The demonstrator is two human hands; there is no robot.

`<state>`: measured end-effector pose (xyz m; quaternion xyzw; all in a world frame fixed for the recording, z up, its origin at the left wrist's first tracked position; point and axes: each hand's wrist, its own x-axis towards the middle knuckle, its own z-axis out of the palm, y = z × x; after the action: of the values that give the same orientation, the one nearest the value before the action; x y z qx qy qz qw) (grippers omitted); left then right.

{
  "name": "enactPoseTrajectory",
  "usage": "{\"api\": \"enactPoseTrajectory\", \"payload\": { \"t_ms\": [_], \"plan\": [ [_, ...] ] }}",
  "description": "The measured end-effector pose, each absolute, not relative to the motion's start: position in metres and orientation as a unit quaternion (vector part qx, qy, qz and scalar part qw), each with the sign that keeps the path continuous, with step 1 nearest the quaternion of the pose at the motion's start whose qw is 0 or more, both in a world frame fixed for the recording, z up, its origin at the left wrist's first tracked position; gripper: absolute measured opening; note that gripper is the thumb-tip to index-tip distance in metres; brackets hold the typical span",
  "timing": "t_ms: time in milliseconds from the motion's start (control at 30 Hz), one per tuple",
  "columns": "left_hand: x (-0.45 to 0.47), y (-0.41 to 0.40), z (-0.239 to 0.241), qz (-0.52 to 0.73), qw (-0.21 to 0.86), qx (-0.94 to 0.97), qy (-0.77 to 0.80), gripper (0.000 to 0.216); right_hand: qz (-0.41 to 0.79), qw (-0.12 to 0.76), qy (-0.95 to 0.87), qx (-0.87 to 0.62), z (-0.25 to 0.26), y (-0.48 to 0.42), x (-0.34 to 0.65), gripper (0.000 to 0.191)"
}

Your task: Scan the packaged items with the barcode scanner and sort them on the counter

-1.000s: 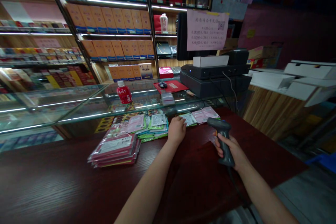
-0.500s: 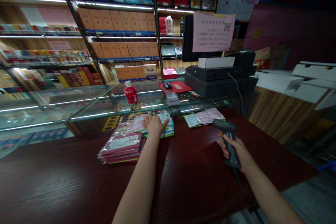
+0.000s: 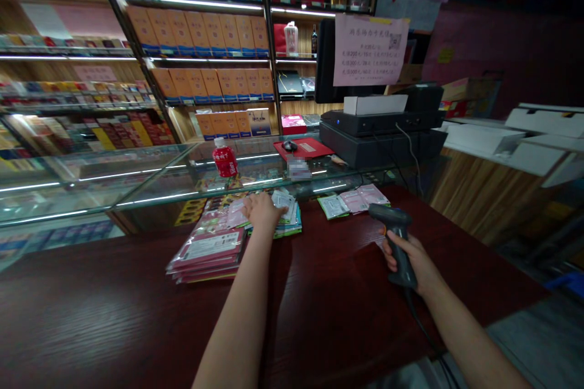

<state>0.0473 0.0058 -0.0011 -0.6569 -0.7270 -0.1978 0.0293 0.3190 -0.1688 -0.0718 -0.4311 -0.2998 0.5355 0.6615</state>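
My left hand (image 3: 263, 209) reaches forward over the small packets on the dark red-brown table, thumb out to the right and fingers stretched ahead. Beneath and beside it lie a pink packet (image 3: 235, 214) and a pile of white-and-green packets (image 3: 292, 219); whether a fingertip pinches one is hard to see. A stack of larger pink packs in clear wrap (image 3: 212, 247) is left of my wrist. In my right hand (image 3: 416, 255) is a dark grey barcode scanner (image 3: 390, 215), held upright by its handle above the table, its cable hanging down.
Beyond my right hand lies a short row of packets (image 3: 353, 201). Behind the table runs a glass counter (image 3: 159, 185) with a red bottle (image 3: 224, 160), a mouse (image 3: 289, 146) and a black cash drawer (image 3: 383, 146). White boxes (image 3: 483, 140) stand at the right.
My left hand has flattened, its fingers now stretching forward over the packets. The right hand keeps the scanner in nearly the same place. The view has shifted slightly.
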Motion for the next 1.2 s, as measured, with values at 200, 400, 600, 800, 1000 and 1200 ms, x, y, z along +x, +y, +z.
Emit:
{"api": "enactPoseTrajectory", "payload": {
  "t_ms": [200, 400, 600, 800, 1000, 1200],
  "plan": [
    [0.043, 0.015, -0.001, -0.267, -0.072, -0.676, -0.683, 0.04, 0.536, 0.661, -0.299, -0.432, -0.072, -0.17, 0.32, 0.034],
    [0.042, 0.018, 0.006, -0.392, -0.184, -0.654, -0.621, 0.033, 0.535, 0.666, -0.295, -0.429, -0.07, -0.17, 0.319, 0.033],
    [0.061, 0.011, 0.008, -0.449, -0.484, -0.589, -0.465, 0.044, 0.528, 0.671, -0.3, -0.424, -0.067, -0.172, 0.317, 0.035],
    [0.092, 0.012, -0.015, -0.493, -0.537, -0.544, -0.416, 0.037, 0.531, 0.662, -0.335, -0.408, -0.063, -0.175, 0.313, 0.036],
    [0.118, 0.015, -0.042, -0.542, -0.467, -0.548, -0.434, 0.022, 0.558, 0.615, -0.391, -0.398, -0.062, -0.179, 0.307, 0.041],
    [0.12, 0.019, -0.056, -0.555, -0.469, -0.541, -0.425, 0.02, 0.574, 0.582, -0.414, -0.4, -0.059, -0.183, 0.305, 0.035]
  ]
}}
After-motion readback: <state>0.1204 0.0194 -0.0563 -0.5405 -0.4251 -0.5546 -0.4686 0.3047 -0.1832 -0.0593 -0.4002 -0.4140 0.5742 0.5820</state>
